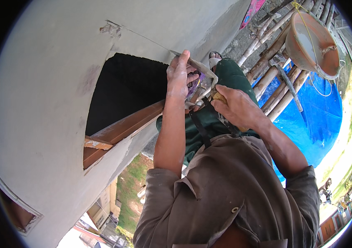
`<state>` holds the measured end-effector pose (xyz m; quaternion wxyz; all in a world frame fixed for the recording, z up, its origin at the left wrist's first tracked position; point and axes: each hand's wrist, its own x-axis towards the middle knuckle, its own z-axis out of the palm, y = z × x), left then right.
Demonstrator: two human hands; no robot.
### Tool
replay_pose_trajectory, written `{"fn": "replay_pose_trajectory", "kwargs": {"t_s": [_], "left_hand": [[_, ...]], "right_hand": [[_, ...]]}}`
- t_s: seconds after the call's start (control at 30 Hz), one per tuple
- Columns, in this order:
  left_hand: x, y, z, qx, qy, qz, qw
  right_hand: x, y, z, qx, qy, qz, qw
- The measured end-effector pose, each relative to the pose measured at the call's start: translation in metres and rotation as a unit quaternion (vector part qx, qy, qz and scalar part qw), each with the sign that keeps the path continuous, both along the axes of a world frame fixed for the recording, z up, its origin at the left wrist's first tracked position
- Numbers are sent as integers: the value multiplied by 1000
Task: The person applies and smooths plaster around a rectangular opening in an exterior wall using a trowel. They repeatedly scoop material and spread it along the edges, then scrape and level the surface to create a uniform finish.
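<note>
My right hand (236, 105) is closed round the yellowish handle (218, 98) of a trowel. The trowel's greyish, plaster-smeared blade (204, 69) reaches up and left toward the wall. Beside it, my left hand (178, 76), whitened with plaster dust, has one finger raised and the others curled at a crumpled purple thing (195, 84), perhaps plastic. The fingers and blade partly hide that thing. Both hands are in front of my knees, by the corner of a dark opening (128, 89) in the grey plastered wall (52, 78).
A brown wooden frame (122, 126) edges the opening. On the right, an orange-brown basin (314, 45) with a yellow cord rests on wooden poles (267, 78). A hammer-like tool (289, 84) lies across the poles. Blue tarpaulin (320, 120) spreads below; grass (130, 182) shows far down.
</note>
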<state>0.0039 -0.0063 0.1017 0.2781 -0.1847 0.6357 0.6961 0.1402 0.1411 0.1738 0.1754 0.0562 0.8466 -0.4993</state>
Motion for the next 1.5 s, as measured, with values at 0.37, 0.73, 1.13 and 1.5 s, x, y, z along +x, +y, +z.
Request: {"fn": "replay_pose_trajectory", "kwargs": {"t_s": [0.37, 0.73, 1.13, 1.5], "left_hand": [[16, 11, 12, -29, 7, 0, 1000], [1, 2, -19, -14, -30, -41, 999], [-5, -4, -22, -11, -35, -56, 998], [-3, -1, -20, -9, -26, -43, 999]], "right_hand": [[9, 6, 18, -17, -77, -7, 997], [3, -4, -24, -8, -24, -20, 999], [1, -7, -26, -2, -29, -19, 999], [1, -8, -23, -3, -43, -23, 999]]}}
